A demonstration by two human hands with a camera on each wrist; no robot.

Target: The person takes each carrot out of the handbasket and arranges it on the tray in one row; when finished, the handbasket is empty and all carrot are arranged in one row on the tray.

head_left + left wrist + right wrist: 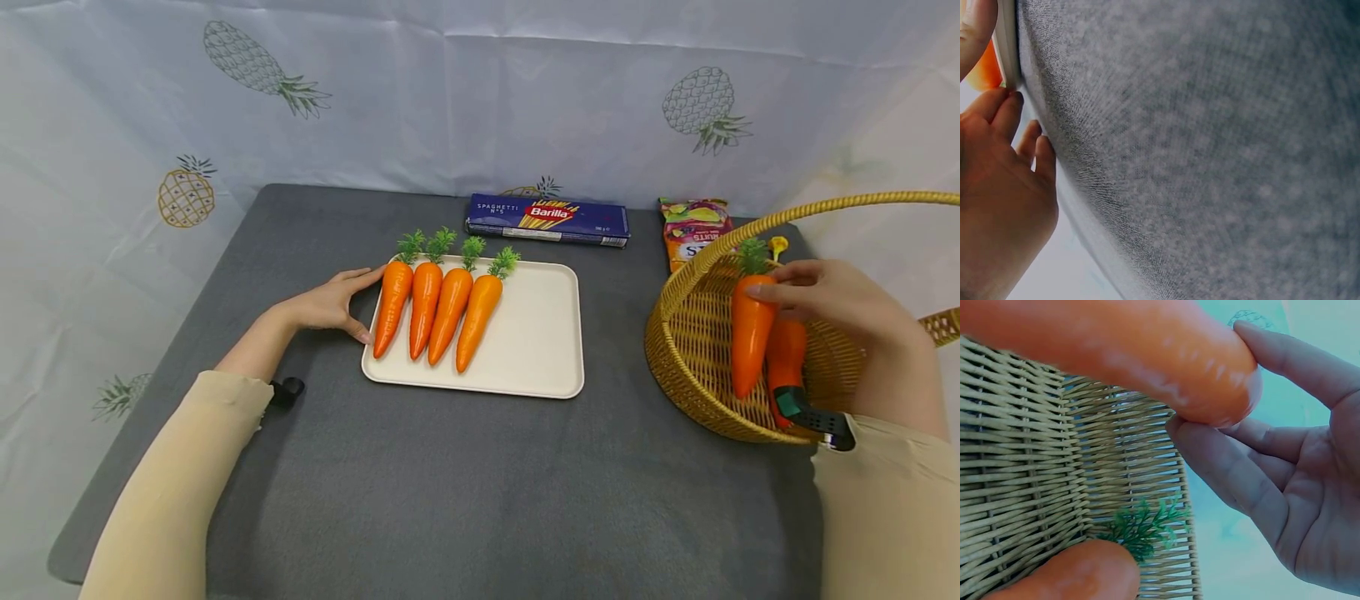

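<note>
My right hand [840, 296] pinches an orange carrot [752, 333] near its leafy top, between thumb and fingertips. The carrot hangs tip down in the wicker basket [675, 367]; a second carrot [1085, 575] lies lower inside, partly hidden by the wrist. On a cream tray [536, 333], several carrots [450, 315] lie side by side on the left half, green tops over the far rim. My left hand [327, 302] rests at the tray's left edge, thumb and index finger spread and touching it. In the left wrist view the other fingers [1007, 115] are loosely extended beside the rim.
A blue spaghetti box [547, 220] lies behind the tray. A colourful snack bag [693, 227] is behind the basket's left side. The basket's tall handle [825, 205] arches beyond the right hand. A pineapple-print cloth [480, 100] hangs behind the grey table [480, 500].
</note>
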